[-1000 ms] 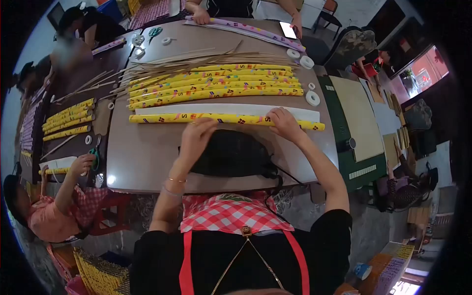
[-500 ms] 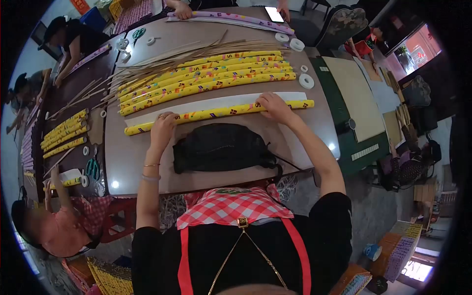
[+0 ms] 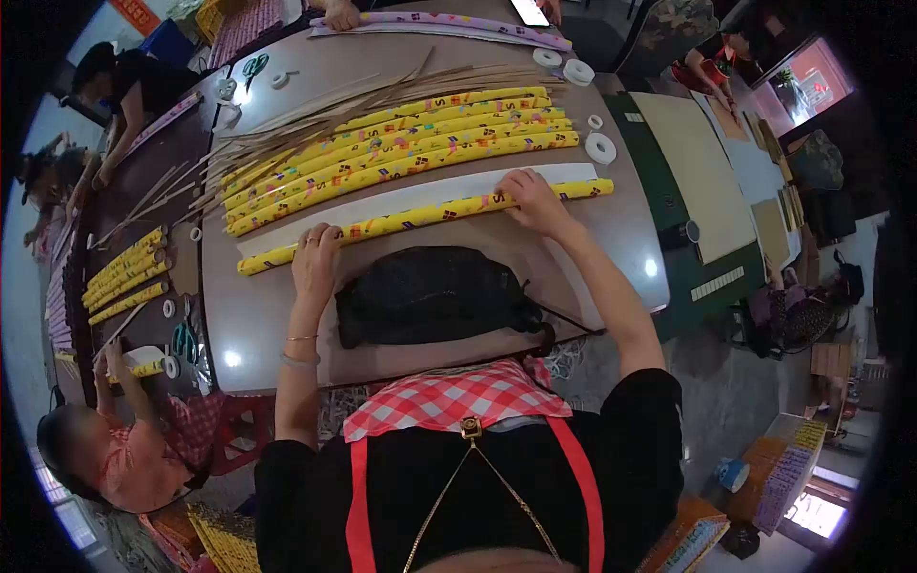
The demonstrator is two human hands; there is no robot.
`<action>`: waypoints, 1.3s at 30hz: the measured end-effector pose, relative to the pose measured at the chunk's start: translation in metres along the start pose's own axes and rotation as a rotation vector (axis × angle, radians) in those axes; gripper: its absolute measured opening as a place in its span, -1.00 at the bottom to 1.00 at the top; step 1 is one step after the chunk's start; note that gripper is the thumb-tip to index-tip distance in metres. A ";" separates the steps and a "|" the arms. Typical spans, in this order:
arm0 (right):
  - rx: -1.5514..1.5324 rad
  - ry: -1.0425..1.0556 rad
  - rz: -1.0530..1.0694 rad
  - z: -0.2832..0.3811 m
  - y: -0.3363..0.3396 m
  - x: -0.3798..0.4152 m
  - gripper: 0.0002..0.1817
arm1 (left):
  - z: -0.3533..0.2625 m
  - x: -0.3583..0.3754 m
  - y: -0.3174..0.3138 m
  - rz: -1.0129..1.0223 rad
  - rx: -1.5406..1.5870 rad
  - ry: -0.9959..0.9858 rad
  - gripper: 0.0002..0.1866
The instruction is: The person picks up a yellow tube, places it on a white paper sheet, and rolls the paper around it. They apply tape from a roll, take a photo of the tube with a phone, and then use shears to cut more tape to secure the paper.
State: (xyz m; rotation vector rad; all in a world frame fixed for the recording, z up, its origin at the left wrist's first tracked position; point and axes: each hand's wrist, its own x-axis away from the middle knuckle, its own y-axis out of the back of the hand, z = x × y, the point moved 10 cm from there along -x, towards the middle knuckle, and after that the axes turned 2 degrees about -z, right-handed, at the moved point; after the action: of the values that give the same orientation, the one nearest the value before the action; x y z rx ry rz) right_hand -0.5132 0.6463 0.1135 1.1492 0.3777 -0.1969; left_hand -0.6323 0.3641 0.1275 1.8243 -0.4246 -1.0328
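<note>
A yellow patterned roll of wrapping paper [image 3: 420, 221] lies across the table in front of me, with a strip of its white underside [image 3: 392, 196] still flat along the far edge. My left hand [image 3: 317, 260] presses on the roll near its left end, fingers bent over the top. Toward the right end, my right hand [image 3: 535, 202] rests on the same roll, its fingers curled over it. A black bag [image 3: 430, 296] lies between my forearms, close to the table edge.
Beyond the roll lie several finished yellow rolls [image 3: 401, 158] and a pile of thin brown strips [image 3: 315, 113]. White tape rolls [image 3: 601, 148] sit at the right. A green cutting mat [image 3: 702, 277] adjoins the table. Co-workers sit at the left, and scissors [image 3: 185, 339] lie near one.
My view has shifted slightly, so the table appears a little tilted. Both hands stay on the roll, and the left fingers lie a little further over its top.
</note>
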 end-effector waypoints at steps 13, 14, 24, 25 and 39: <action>-0.140 -0.118 0.203 -0.003 -0.009 -0.001 -0.62 | 0.005 0.016 -0.002 -0.080 0.034 0.092 -0.72; -0.156 -0.091 0.215 0.002 -0.012 0.000 -0.62 | 0.008 0.018 -0.002 -0.082 0.013 0.118 -0.72; -0.072 -0.200 0.175 -0.005 0.002 0.033 -0.68 | -0.001 0.028 -0.001 0.056 0.271 0.149 -0.78; -0.040 -0.198 0.183 0.000 0.004 0.034 -0.67 | -0.003 0.028 0.000 0.074 0.268 0.141 -0.76; 0.015 -0.213 0.017 0.005 0.015 0.055 -0.61 | -0.020 0.020 0.009 0.119 0.276 0.142 -0.84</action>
State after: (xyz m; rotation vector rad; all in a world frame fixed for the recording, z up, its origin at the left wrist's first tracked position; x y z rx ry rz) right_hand -0.4564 0.6499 0.1065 1.1331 0.1781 -0.3047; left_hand -0.6036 0.3580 0.1297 2.0744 -0.6057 -0.7874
